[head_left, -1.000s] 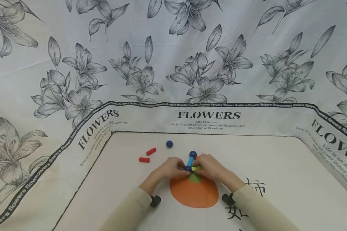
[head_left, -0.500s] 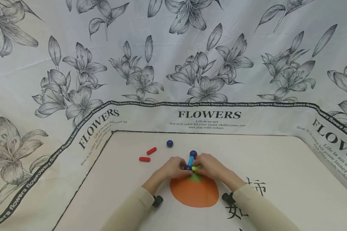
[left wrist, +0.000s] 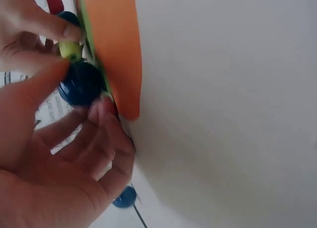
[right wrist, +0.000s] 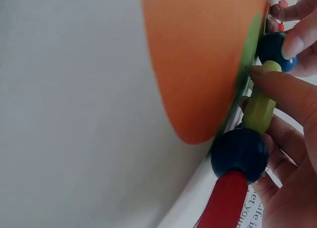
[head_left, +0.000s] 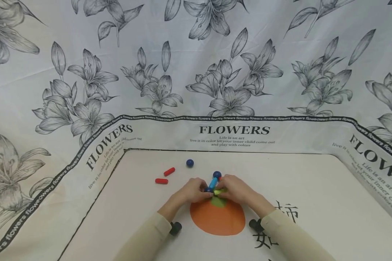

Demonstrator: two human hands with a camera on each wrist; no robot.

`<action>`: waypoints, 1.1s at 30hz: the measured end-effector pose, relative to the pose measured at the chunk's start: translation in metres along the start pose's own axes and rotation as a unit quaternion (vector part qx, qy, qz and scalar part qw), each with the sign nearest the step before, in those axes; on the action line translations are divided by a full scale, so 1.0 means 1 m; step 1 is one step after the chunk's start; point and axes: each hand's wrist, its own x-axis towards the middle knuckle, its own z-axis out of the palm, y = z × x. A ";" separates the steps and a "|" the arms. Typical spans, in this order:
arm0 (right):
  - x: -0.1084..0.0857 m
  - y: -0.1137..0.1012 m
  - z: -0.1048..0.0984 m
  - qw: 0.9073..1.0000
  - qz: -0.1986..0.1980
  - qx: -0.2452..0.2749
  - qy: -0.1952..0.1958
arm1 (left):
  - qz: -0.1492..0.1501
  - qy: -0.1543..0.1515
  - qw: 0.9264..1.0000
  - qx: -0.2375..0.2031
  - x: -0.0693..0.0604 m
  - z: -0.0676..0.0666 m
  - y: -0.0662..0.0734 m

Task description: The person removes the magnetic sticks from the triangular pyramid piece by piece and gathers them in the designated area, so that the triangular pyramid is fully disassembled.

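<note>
My left hand (head_left: 193,190) pinches the near dark blue ball (head_left: 209,190) between thumb and fingers; the left wrist view shows that ball (left wrist: 81,84) close up. A light blue rod (head_left: 213,183) links it to a far blue ball (head_left: 217,174). My right hand (head_left: 236,188) grips a yellow-green rod (head_left: 219,191). In the right wrist view this rod (right wrist: 259,106) runs from the pinched ball (right wrist: 277,50) to another blue ball (right wrist: 239,155), which has a red rod (right wrist: 226,203) on it. The right fingers partly hide the joined pieces in the head view.
Two red rods (head_left: 161,181) (head_left: 169,171) and a loose blue ball (head_left: 190,163) lie to the left and beyond the hands. The pale cloth (head_left: 313,181) has an orange fruit print (head_left: 217,219) under the hands and black characters at the right. A flowered cloth rises behind.
The near blue ball and the light blue rod's near end have shifted slightly left, so the rod slants more. Both hands keep their grips; the whole head view has shifted slightly.
</note>
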 end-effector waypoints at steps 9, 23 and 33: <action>-0.001 0.001 -0.003 1.000 -0.008 -0.027 -0.002 | 0.003 0.015 1.000 0.001 0.000 -0.019 -0.023; 0.008 -0.006 -0.013 0.999 0.012 0.031 -0.025 | 0.003 0.007 1.000 -0.004 -0.002 -0.020 -0.022; 0.032 -0.011 -0.009 0.999 0.031 0.005 0.023 | 0.014 0.006 1.000 -0.001 0.000 -0.017 -0.024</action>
